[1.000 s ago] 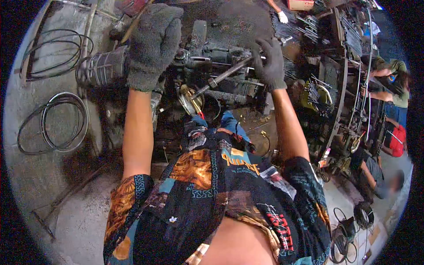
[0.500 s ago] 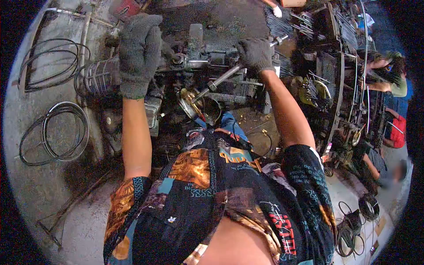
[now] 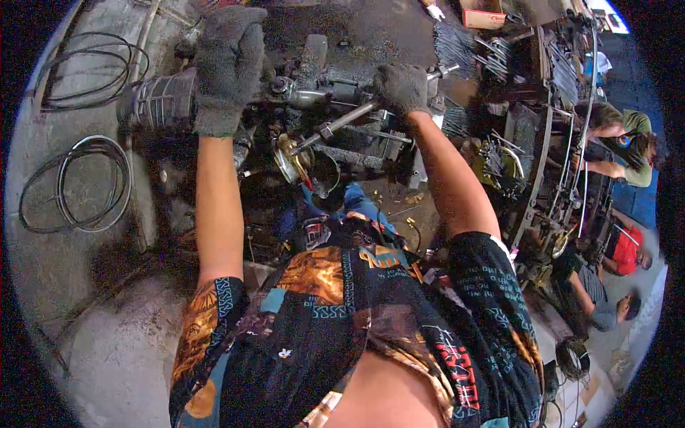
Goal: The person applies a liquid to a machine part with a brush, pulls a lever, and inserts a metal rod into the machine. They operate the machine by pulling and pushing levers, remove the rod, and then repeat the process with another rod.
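Note:
My right hand (image 3: 405,88), in a dark grey glove, is wrapped round a long metal rod (image 3: 349,118) that slants across the machine (image 3: 357,153). The rod's lower left end reaches a round metal container (image 3: 289,158). My left hand (image 3: 228,71), gloved alike, lies at the machine's left part, above a ribbed cylinder (image 3: 163,101); its fingers look bent, but what they hold, if anything, is hidden. Between my hands runs a shiny metal shaft (image 3: 308,98).
Coiled cables (image 3: 94,184) lie on the left floor. Bundles of metal rods (image 3: 492,60) and a cardboard box (image 3: 484,18) are at the upper right. A metal rack (image 3: 546,171) stands to the right, with several people (image 3: 628,143) beyond it.
The view has shifted a little. My right hand and the rod appear slightly further left. My left hand remains at the machine's left part.

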Tool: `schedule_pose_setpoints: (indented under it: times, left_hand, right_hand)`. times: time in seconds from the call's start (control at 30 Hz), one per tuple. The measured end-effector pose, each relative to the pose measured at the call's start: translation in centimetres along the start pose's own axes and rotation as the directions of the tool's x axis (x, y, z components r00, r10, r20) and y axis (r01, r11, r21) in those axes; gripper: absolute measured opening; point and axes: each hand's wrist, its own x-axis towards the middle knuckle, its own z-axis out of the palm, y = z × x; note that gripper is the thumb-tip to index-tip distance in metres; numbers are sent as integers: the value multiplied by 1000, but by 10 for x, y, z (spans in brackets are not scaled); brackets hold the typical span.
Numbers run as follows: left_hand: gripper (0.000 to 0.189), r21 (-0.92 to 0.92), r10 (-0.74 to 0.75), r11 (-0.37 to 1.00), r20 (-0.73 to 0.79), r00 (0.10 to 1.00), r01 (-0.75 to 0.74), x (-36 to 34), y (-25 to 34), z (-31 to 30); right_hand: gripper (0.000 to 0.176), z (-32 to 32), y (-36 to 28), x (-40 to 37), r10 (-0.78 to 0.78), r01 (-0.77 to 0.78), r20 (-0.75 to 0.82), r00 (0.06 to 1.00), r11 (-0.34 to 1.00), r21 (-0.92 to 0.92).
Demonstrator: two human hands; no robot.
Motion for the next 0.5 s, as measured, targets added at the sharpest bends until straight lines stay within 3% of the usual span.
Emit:
schedule_pose_setpoints:
  times: [0.1,0.2,0.27,0.43,0.5]
  left_hand:
    - [14,66,-55,996,-8,998,55,-3,7,6]
    - [15,4,15,1000,-77,997,-15,-5,10,14]
    - [19,0,-21,1000,122,992,21,-7,12,18]
    - [16,27,51,998,117,992,-55,-1,28,26]
    - [15,24,63,997,132,989,-67,6,31,29]
  right_hand:
    - [27,-7,-8,-2,-23,23,-8,1000,998,58]
    - [27,-8,-8,0,-33,35,-28,999,997,71]
    - [28,-2,-3,-1,-9,9,-13,1000,998,60]
    - [30,-2,12,-9,31,-32,47,998,999,27]
    - [30,-7,17,-13,53,-53,-1,999,998,34]
